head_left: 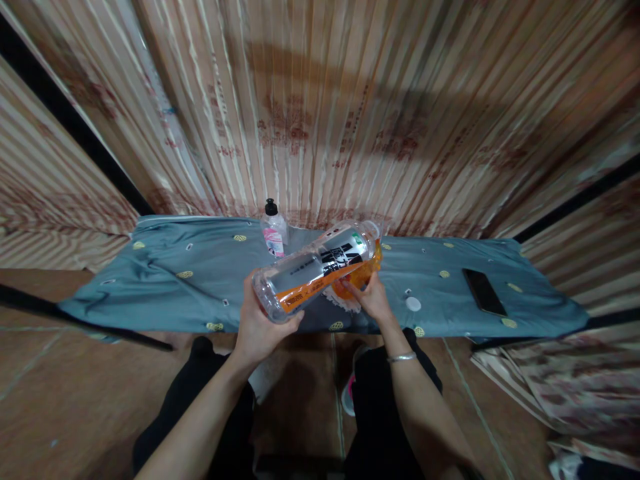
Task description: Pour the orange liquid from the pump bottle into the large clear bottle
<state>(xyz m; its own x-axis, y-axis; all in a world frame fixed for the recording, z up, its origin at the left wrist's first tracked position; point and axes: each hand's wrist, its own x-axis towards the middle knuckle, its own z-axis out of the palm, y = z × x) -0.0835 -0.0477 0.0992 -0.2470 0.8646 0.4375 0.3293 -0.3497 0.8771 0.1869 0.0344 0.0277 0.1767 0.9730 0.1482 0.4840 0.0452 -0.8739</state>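
Note:
A large clear plastic bottle (pixel 300 277) with a silver and orange label lies tilted above the cloth, its neck end up and to the right. My left hand (pixel 260 327) wraps round its base. Close to the neck end, the closed fingers of my right hand (pixel 369 297) grip an orange, crinkled piece of the label (pixel 361 275). A pale ragged edge hangs below this piece, partly behind my fingers. A round white cap (pixel 413 304) lies on the cloth to the right of my right hand.
A patterned grey-blue cloth (pixel 170 287) covers the narrow table. At its back stands a small clear bottle (pixel 273 235) with a black top and pink label. A dark phone (pixel 484 292) lies at the right. Pleated curtains (pixel 320 113) hang behind, and dark poles flank the table.

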